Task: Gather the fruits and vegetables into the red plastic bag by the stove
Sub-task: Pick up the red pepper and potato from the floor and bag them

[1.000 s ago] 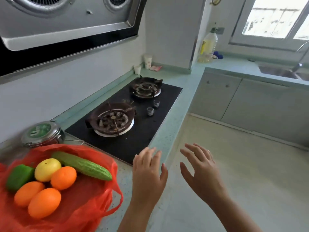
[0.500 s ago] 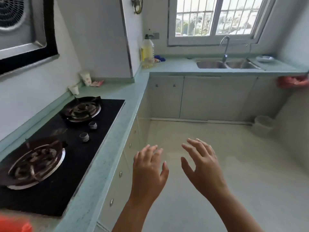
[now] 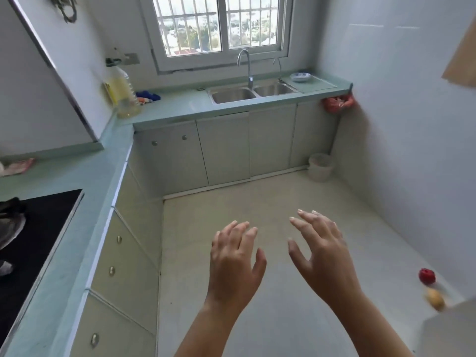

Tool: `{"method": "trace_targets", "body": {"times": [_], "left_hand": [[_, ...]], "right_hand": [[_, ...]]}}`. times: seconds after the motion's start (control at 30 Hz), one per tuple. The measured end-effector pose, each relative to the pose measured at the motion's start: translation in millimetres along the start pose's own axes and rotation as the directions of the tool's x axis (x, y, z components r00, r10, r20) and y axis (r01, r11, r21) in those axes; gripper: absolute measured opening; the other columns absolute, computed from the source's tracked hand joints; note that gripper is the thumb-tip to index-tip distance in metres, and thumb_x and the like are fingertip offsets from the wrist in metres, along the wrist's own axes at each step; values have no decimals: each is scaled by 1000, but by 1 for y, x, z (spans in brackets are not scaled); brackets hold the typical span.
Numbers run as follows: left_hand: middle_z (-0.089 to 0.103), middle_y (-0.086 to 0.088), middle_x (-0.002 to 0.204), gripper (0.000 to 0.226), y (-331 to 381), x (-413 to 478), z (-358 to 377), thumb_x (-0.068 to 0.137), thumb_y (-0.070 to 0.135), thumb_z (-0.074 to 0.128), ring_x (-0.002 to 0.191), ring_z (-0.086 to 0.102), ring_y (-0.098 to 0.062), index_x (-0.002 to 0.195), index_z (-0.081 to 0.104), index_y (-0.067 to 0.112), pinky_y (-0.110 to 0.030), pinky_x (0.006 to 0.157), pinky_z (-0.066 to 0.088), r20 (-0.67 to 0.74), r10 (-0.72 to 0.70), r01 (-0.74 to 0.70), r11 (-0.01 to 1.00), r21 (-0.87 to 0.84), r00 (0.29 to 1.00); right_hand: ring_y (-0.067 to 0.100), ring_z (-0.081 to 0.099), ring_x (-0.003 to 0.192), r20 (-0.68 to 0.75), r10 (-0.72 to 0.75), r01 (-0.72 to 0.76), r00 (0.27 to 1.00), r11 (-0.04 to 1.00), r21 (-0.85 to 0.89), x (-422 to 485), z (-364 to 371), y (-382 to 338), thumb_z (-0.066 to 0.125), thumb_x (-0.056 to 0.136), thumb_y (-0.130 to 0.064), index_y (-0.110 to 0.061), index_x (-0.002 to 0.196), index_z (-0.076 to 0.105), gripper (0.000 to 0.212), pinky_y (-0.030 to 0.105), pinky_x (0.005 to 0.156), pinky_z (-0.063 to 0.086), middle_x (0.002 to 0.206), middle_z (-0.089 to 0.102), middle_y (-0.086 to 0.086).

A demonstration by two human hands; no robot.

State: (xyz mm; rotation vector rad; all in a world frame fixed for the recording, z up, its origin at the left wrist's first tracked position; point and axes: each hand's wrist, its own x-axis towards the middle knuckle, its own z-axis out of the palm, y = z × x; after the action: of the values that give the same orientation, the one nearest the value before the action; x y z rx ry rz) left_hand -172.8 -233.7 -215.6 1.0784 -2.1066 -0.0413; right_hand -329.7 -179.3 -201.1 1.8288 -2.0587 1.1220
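Head view: your left hand and right hand hover apart at 6 o'clock, fingers spread and holding nothing, over open floor. The counter edge runs along 9 o'clock beside the stove. A red fruit and a blurred yellowish piece lie on the floor at 4 o'clock. A white bucket stands at 2 o'clock; you cannot tell its contents.

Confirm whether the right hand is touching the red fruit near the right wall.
Apart. Head view shows bare floor between the right hand and the red fruit; the hand is empty.
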Motion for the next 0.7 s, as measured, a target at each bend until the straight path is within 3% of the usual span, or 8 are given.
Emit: {"method": "trace_targets", "body": {"times": [0.13, 0.47, 0.7], "left_hand": [[65, -10, 109, 36, 10, 16, 27, 80, 27, 47, 108, 56, -30, 104, 65, 7, -51, 88, 47, 55, 61, -58, 997, -50, 997], [64, -9, 110, 35, 10, 66, 112, 80, 27, 48, 110, 53, -29, 105, 63, 9, -54, 86, 47, 150, 171, -129, 959, -253, 974], [64, -11, 109, 35, -34, 150, 161, 79, 26, 49, 108, 55, -33, 105, 63, 7, -55, 86, 46, 137, 213, -156, 927, -340, 967]], "right_hand": [[34, 52, 113, -9, 86, -87, 996, 995, -45, -3, -3, 26, 45, 81, -33, -9, 109, 62, 41, 57, 86, 45, 116, 61, 13], [34, 54, 112, -18, 296, -294, 955, 936, -192, 15, 15, 83, 43, 82, -33, -9, 110, 62, 42, 58, 86, 46, 116, 62, 13], [34, 53, 113, -40, 311, -310, 950, 911, -272, 102, 54, 101, 43, 83, -33, -8, 111, 61, 42, 52, 91, 44, 118, 61, 13]]}}
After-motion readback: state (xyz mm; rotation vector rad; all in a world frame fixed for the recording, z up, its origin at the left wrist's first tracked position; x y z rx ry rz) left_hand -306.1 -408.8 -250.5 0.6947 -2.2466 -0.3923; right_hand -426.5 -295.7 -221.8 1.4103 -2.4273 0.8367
